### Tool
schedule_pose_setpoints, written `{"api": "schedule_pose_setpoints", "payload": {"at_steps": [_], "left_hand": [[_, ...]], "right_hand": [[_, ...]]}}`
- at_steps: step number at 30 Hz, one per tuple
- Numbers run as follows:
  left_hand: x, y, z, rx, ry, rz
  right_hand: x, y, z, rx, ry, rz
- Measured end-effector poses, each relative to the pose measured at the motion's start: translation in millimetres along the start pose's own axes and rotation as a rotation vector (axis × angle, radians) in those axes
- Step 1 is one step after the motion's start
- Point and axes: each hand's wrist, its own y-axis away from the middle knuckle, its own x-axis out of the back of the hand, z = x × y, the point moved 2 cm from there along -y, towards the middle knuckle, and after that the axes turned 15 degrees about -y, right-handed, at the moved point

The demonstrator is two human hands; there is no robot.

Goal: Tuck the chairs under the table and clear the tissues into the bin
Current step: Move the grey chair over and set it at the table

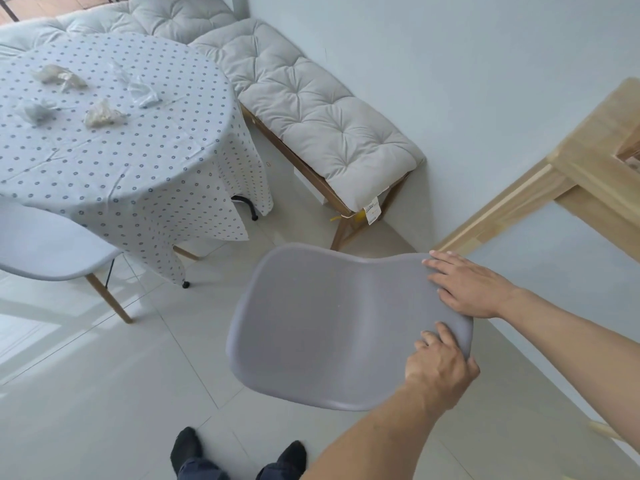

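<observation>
A grey plastic chair [322, 327] stands on the tiled floor, apart from the round table [138, 161] with its dotted cloth. My left hand [440, 368] grips the near end of the backrest's edge, thumb on the seat side. Along the far end of that edge lies my right hand [467, 285], fingers flat over it. A second, lighter chair [45, 244] sits at the left with its seat partly under the cloth. Several crumpled tissues lie on the table, among them ones at the back [59, 76], left [34, 109], middle [104, 114] and right [142, 90]. No bin is in view.
A wooden bench with grey tufted cushions [311, 112] runs along the wall behind the table. A pale wooden frame [571, 168] stands at the right. My feet in dark socks [239, 452] are on the tiles just behind the chair.
</observation>
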Motion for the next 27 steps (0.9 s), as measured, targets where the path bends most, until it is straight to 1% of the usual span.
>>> {"api": "schedule_pose_setpoints", "payload": {"at_steps": [2, 6, 11, 15, 19, 24, 27], "left_hand": [[-3.9, 11.3, -7.1, 0.025, 0.024, 0.010], [-10.3, 38.3, -26.4, 0.147, 0.175, 0.096], [-18.5, 70.6, -63.7, 0.251, 0.116, 0.184], [-18.2, 98.7, -101.8, 0.322, 0.029, 0.241], [-15.2, 123.2, -142.1, 0.391, 0.019, 0.271], [-11.7, 149.4, -187.3, 0.432, 0.007, 0.327], [-7.8, 163.0, -214.6, 0.451, 0.028, 0.348]], "right_hand": [[-1.9, 0.8, -9.0, 0.005, -0.018, -0.001], [-2.1, -2.9, -32.9, 0.000, -0.055, -0.029], [7.0, -16.5, -73.4, 0.033, -0.072, -0.046], [11.0, -30.0, -111.7, 0.106, -0.028, 0.001], [14.6, -52.1, -142.5, 0.180, -0.037, 0.038], [21.0, -78.0, -164.9, 0.271, -0.085, -0.012], [26.2, -92.1, -177.8, 0.322, -0.082, -0.002]]}}
